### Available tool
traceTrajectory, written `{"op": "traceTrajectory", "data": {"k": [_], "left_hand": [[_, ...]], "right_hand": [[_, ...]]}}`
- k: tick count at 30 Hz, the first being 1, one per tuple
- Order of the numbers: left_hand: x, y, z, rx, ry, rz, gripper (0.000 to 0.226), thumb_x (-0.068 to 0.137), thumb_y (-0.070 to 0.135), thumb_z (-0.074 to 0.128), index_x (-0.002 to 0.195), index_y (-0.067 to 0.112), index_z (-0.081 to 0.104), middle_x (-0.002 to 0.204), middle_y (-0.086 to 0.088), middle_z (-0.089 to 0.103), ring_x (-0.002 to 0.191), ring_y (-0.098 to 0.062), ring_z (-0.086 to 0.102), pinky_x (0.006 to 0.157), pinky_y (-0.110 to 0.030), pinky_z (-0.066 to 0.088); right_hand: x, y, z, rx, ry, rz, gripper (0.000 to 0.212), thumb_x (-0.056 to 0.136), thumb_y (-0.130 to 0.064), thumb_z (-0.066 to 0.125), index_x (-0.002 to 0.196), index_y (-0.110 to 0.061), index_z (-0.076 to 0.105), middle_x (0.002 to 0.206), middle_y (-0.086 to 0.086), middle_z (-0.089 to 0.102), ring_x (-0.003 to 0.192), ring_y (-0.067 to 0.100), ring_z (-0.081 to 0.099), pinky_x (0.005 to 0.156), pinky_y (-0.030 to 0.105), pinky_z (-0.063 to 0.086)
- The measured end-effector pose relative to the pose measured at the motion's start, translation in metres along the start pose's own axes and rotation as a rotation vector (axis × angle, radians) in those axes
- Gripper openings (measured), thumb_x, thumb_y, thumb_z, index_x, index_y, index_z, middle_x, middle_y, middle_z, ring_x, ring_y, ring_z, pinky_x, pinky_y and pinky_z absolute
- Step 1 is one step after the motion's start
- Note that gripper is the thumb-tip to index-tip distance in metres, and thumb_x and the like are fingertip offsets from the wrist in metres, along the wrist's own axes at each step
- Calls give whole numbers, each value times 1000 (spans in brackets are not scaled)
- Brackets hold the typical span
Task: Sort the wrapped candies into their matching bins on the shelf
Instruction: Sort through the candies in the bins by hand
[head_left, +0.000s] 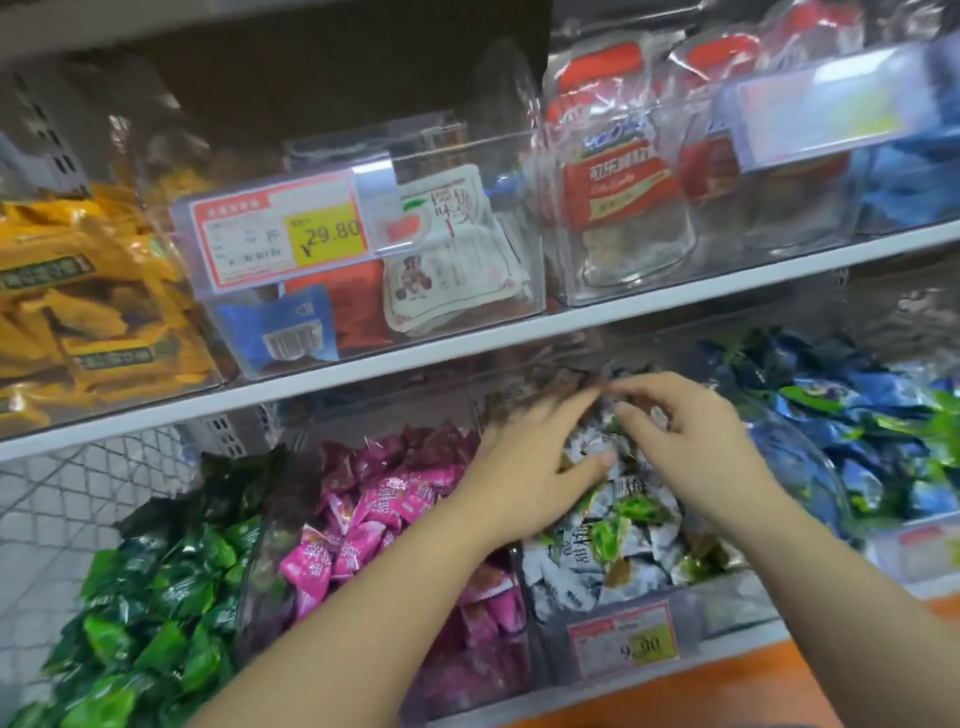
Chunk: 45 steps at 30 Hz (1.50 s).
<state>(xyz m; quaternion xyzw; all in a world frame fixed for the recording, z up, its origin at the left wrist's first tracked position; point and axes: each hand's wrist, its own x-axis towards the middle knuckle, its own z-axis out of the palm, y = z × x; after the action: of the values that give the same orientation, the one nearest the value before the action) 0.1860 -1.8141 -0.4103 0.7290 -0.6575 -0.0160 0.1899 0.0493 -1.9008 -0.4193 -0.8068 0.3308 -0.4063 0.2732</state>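
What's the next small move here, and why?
Probably pick one olive-brown wrapper out of the white candies. The left hand and right hand are both over that bin, and a few such wrappers look out of place there. Blur hides whether the right hand holds anything.

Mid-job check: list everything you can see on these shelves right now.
green candies: many, green, lower shelf, far left
pink candies: many, pink, just right of the green
white candies: many, white and green, under the hands
blue candies: many, blue and green, lower shelf, right
yellow packs: many, yellow, upper shelf, left
mixed packs: a few, blue, red, white, upper middle
red packs: a few, red, upper right
price tags: at least three, red and yellow, front edges
left hand: one, over the white candies, fingers blurred
right hand: one, on the white candies
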Motion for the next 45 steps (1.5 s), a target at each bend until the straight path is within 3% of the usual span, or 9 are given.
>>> {"op": "traceTrajectory", "data": {"k": [6, 12, 18, 22, 25, 28, 34, 42, 45], "left_hand": [[-17, -8, -2, 317, -310, -12, 82, 87, 72, 32, 149, 37, -9, 157, 15, -16, 146, -11, -9, 114, -50, -7], [-20, -9, -5, 315, -351, -43, 81, 88, 71, 31, 149, 38, -9, 157, 11, -19, 146, -15, -10, 114, -53, -8], [-67, -25, -32, 101, -59, -65, 59, 93, 58, 38, 147, 43, 18, 156, 14, 15, 142, -9, 17, 118, -43, 1], [-120, -51, -62, 81, 71, -119, 41, 94, 50, 44, 135, 41, 44, 140, 21, 41, 130, -1, 36, 118, -43, 9], [-162, -78, -86, 17, 222, -190, 35, 93, 40, 53, 127, 36, 55, 123, 19, 55, 113, 1, 48, 109, -33, 31], [-203, -107, -101, -41, 349, -302, 31, 91, 34, 57, 122, 34, 59, 111, 24, 54, 103, 5, 52, 93, -18, 40], [-273, -164, -105, -140, 612, -504, 18, 88, 29, 61, 105, 35, 64, 100, 20, 63, 90, 9, 57, 82, -27, 48], [-323, -199, -111, -225, 848, -634, 8, 85, 30, 59, 81, 37, 60, 77, 21, 63, 78, 11, 57, 76, -15, 43], [-329, -210, -113, -218, 955, -705, 12, 83, 31, 65, 91, 29, 56, 78, 15, 56, 78, 1, 53, 72, -22, 40]], "right_hand": [[2, 11, 6, -387, -298, -58, 40, 96, -30, 47, 136, -36, 46, 149, -11, 35, 138, 19, 24, 113, 41, 22], [0, 5, 12, -354, -318, -40, 39, 97, -25, 46, 136, -32, 48, 150, -10, 33, 141, 20, 17, 114, 45, 20], [-14, -26, 20, -223, -104, -143, 28, 93, -16, 53, 118, -21, 65, 126, -1, 60, 124, 21, 43, 104, 32, 31], [-26, -69, 49, -105, -162, -241, 23, 91, -14, 57, 109, -20, 70, 113, -2, 66, 112, 20, 54, 96, 32, 41], [-36, -100, 79, -33, -255, -322, 20, 91, -14, 57, 106, -20, 71, 101, -10, 63, 100, 9, 55, 85, 13, 36], [-49, -132, 110, 30, -365, -365, 19, 92, -16, 57, 106, -21, 70, 96, -15, 59, 90, -6, 49, 74, -2, 32], [-71, -180, 166, 133, -458, -469, 19, 89, -10, 61, 101, -20, 72, 85, -24, 58, 77, -11, 53, 66, 1, 34], [-54, -195, 219, -17, -492, -502, 17, 87, -11, 64, 100, -18, 72, 94, -6, 67, 74, 13, 59, 68, 8, 37], [-31, -215, 243, -117, -600, -553, 23, 89, -21, 63, 111, -24, 67, 102, -2, 69, 67, 9, 57, 61, 9, 36]]}}
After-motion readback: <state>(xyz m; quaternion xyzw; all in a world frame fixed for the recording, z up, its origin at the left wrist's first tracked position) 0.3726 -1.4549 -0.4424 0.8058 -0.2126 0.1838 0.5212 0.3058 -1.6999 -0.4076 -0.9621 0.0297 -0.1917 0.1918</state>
